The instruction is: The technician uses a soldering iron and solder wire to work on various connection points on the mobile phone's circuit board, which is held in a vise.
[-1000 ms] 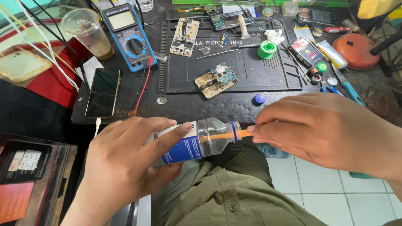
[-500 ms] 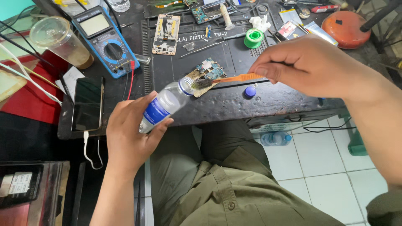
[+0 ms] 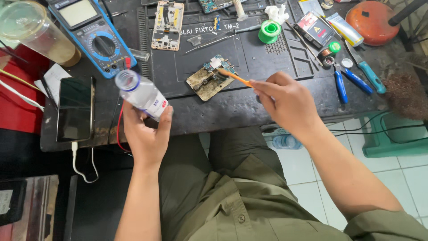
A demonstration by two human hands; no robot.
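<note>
Left hand [image 3: 145, 129]: fingers wrapped tight round a small clear plastic bottle [image 3: 141, 92], blue label, cap off, mouth tilted up, held above the bench edge. Right hand [image 3: 287, 100]: fingertips pinched together on an orange-handled brush [image 3: 235, 77]; bristle end rests on a circuit board [image 3: 212, 76] lying on the ribbed black mat [image 3: 249, 53]. Blue multimeter [image 3: 91, 33] just behind the bottle; dark phone [image 3: 75, 108] beside it.

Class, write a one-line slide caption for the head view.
Left hand holds an open plastic bottle while right hand touches an orange brush to a circuit board.
</note>
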